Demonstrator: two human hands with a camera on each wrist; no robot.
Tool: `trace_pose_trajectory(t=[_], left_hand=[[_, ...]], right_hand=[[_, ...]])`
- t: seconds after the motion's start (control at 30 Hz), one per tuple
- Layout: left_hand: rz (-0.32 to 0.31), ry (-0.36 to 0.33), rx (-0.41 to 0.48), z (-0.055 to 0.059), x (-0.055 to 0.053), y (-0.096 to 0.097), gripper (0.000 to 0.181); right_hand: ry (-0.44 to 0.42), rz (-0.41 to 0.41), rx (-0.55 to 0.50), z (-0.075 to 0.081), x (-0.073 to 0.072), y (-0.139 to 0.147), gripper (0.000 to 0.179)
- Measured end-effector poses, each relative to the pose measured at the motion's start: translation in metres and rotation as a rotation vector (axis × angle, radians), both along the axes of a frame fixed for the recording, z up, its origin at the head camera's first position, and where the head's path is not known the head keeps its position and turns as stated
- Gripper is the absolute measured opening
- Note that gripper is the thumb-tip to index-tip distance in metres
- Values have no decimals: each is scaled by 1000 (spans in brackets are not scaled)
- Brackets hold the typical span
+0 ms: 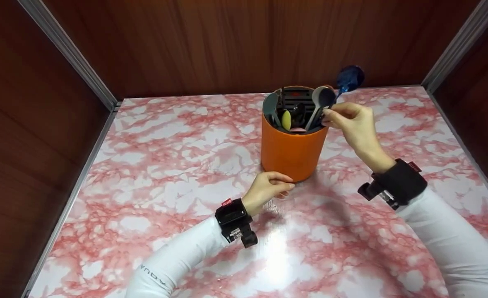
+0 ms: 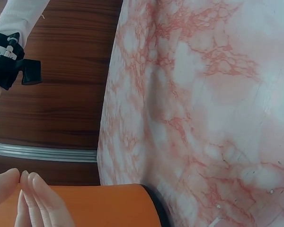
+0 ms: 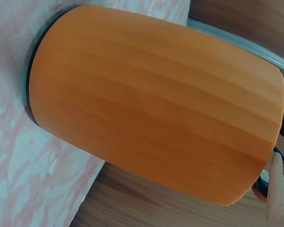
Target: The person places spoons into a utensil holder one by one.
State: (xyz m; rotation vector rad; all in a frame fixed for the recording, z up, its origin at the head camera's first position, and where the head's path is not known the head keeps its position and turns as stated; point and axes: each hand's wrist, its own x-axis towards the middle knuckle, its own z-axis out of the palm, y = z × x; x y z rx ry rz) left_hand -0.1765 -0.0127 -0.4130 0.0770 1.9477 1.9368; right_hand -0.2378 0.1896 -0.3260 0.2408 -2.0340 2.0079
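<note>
An orange utensil holder (image 1: 291, 155) stands upright on the table, filled with several kitchen utensils. At its right rim my right hand (image 1: 354, 124) pinches the handle of a shiny blue spoon (image 1: 350, 78), whose bowl points up above the fingers. The right wrist view has the holder's side (image 3: 151, 104) filling most of it, with a dark handle (image 3: 283, 158) by the fingertips. My left hand (image 1: 268, 189) is low at the holder's front base, fingers loosely bent and holding nothing. In the left wrist view its thumb and fingertips (image 2: 42, 198) come close together before the orange wall.
Inside the holder are a pale round-headed spoon (image 1: 321, 95), a yellow-green utensil (image 1: 286, 120) and a grey-green one (image 1: 270, 105). The red-and-white marbled table (image 1: 165, 165) is bounded by brown wood panels (image 1: 194, 45) at the back and sides.
</note>
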Motion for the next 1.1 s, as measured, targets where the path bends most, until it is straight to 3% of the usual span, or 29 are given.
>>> trace_pose_trajectory(t=[0.5,0.7,1.1], left_hand=[[14,-6,-22,-13,-2,2,25],[36,-58,-8,-18,-1,1,24],[52,-77,44,-30,1,-5,28]], right_hand=[[-10,-1,-96,-9,2,-1,16],[-9,-5,-131,-12,2,2,18],[-31,-30,-134,-25,8,11,8]])
